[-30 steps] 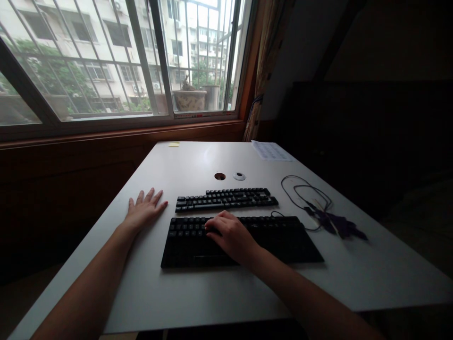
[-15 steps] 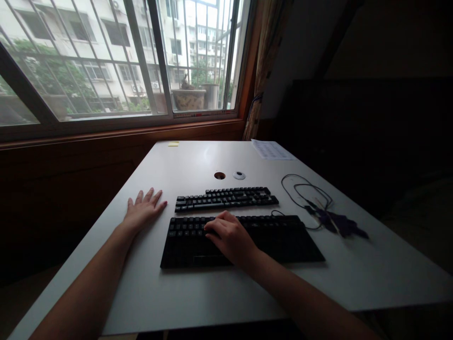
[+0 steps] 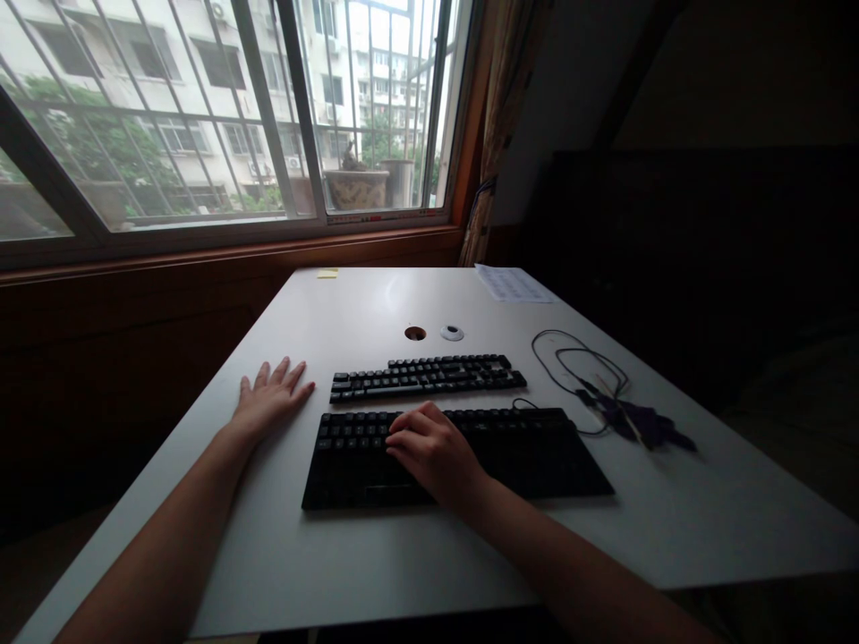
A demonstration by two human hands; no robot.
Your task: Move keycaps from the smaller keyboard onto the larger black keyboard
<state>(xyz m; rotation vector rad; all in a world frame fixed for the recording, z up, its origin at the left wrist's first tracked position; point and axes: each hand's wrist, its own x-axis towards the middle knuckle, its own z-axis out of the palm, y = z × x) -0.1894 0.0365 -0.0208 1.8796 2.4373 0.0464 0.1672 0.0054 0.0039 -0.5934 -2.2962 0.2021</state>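
Note:
My left hand [image 3: 269,402] lies flat on the white desk with its fingers spread, left of the keyboard, holding nothing. Over the second row of a black keyboard [image 3: 335,478], my right hand [image 3: 436,447] has its thumb and fingers drawn together in a pinch. Whatever is at those fingertips blends into the dark keys and cannot be made out. Keycaps show on the keyboard's top rows, while its lower part looks bare and black. Just behind it, loose black keycaps [image 3: 429,380] are lined up in rows on the desk.
A coiled black cable [image 3: 570,349] and a dark purple cloth-like item [image 3: 644,425] lie to the right. Farther back are a cable hole [image 3: 415,334], its round white cover [image 3: 452,333], printed paper [image 3: 514,284] and a yellow note [image 3: 327,274]. A barred window stands beyond.
My right hand's fingertips have lifted or shifted very slightly on the second row. My left hand stays flat in place, and the view has moved a touch.

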